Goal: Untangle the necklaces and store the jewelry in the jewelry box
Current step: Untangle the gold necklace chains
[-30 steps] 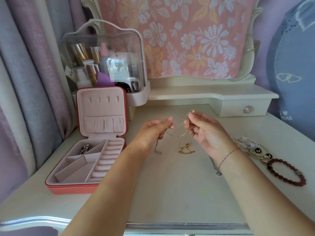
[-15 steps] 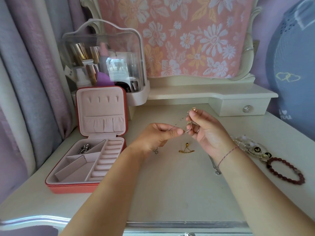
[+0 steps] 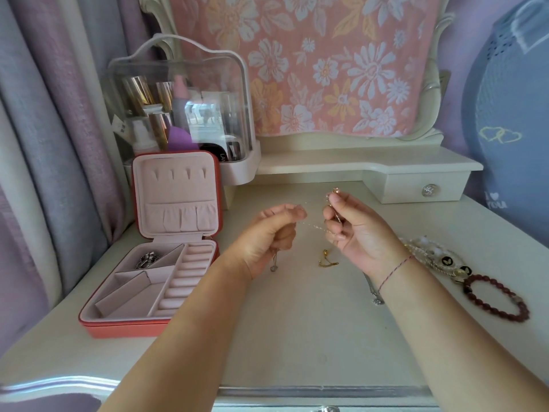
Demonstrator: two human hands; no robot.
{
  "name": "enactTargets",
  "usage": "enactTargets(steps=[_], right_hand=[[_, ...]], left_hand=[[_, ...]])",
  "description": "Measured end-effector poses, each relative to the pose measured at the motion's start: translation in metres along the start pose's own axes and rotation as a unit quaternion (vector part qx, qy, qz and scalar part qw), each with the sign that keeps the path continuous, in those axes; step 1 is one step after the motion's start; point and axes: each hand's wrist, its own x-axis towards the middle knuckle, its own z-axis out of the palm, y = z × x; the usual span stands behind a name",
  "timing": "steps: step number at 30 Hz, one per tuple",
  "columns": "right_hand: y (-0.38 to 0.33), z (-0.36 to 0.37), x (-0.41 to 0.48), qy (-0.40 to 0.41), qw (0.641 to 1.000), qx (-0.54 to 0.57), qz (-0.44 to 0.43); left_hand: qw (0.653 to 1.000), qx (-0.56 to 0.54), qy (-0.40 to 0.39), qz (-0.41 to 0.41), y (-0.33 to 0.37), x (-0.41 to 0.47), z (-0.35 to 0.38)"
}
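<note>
Left hand and right hand: fingers curled, each pinched the thin necklace chain. The chain ran taut left to right above the dressing table, one tail hanging under the left hand. Jewelry box: open, further left.

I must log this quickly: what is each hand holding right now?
Left hand: closed, its fingers pinch the thin chain.
Right hand: closed, its fingers pinch the same thin chain.
</note>
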Motion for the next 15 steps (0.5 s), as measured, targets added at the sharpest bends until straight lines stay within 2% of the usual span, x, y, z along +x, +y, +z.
enactTargets(steps=[7, 15], right_hand=[[-0.0028, 0.0003, -0.0019, 0.017, 0.999, -0.029, -0.013], [-0.0053, 0.0002, -0.0024, 0.045, 0.997, -0.044, -0.039]], left_hand=[[0.992, -0.044, 0.114, 0.008, -0.0014, 0.005, -0.0053], [0.989, -0.034, 0.145, 0.014, -0.0006, 0.006, -0.0101]])
